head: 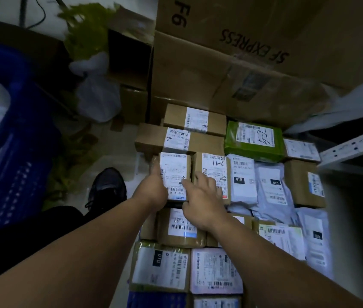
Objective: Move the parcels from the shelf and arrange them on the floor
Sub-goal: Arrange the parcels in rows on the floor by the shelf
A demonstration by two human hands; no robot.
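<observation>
Holding a small brown box from both sides, the left hand curls its fingers round the left edge, while the right hand sets its thumb on the white label and its fingers at the right edge. This box is among parcels laid in rows on the floor, just beside a box marked 2-1 and near a green parcel.
</observation>
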